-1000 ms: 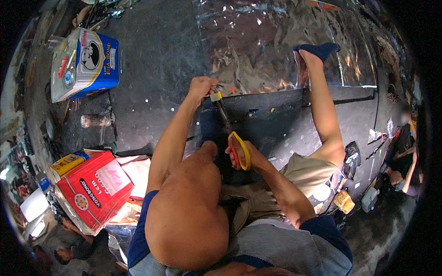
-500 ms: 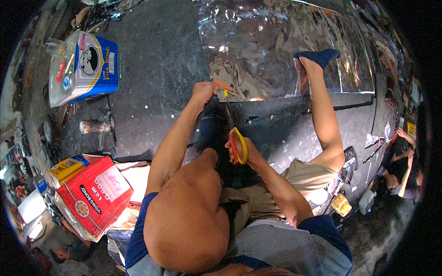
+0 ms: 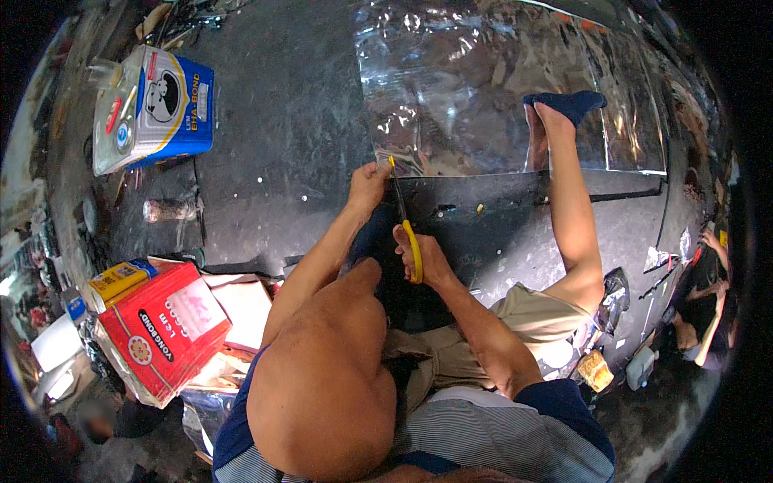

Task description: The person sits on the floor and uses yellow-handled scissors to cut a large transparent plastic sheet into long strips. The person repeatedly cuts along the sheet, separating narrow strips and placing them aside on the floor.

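Observation:
My right hand (image 3: 426, 256) is closed round the yellow handles of a pair of scissors (image 3: 400, 203). The dark blades point away from me, and a small yellow patch shows near their tip. The handles look pressed together. That tip is at the near left corner of a shiny, mirror-like sheet (image 3: 483, 105) spread on the dark floor. Just left of the tip, my left hand (image 3: 369, 189) pinches the sheet's corner between its fingertips. What lies right under the fingertips is hidden.
My socked foot (image 3: 568, 105) is stretched out over the sheet. To the left stand a blue and white tin (image 3: 173, 101), a small jar (image 3: 167, 210) and a red box (image 3: 165, 330) with a yellow tin (image 3: 121, 286) beside it. Another person's arms (image 3: 713, 270) show at the far right.
The scissor handles have come together from being apart. My left hand has shifted slightly right and nearer to me, and the sheet's lifted, rippled corner lies flatter.

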Tool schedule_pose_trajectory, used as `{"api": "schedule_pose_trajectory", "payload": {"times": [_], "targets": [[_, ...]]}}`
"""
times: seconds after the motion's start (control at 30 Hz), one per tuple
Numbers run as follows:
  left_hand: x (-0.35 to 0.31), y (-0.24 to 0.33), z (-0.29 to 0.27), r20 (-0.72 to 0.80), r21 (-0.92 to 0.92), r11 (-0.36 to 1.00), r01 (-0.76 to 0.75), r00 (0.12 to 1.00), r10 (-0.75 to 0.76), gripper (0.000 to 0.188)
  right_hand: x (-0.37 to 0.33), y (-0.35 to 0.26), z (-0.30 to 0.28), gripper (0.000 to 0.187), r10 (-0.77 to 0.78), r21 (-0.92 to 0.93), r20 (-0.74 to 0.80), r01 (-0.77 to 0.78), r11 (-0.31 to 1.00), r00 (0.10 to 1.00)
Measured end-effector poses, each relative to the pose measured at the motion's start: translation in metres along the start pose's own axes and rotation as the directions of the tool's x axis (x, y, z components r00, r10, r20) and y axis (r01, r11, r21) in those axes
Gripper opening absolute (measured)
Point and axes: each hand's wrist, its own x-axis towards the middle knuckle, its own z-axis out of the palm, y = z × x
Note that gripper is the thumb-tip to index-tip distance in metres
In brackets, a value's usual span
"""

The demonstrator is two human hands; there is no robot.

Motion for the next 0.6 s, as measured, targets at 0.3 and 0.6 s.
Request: {"api": "schedule_pose_trajectory", "payload": {"times": [0.3,0.6], "targets": [[-0.005,-0.014,0.002,-0.086,0.175,0.979,-0.107,0.989,0.124,0.036,0.001,0.003,0.002,0.078,0.011,-0.012,0.028,-0.011,1.0,1.0],[-0.009,-0.009,0.005,-0.147,0.326,0.915,-0.236,0.944,0.295,0.036,0.012,-0.012,0.003,0.074,0.043,-0.099,0.009,-0.042,0.994,0.999]]}}
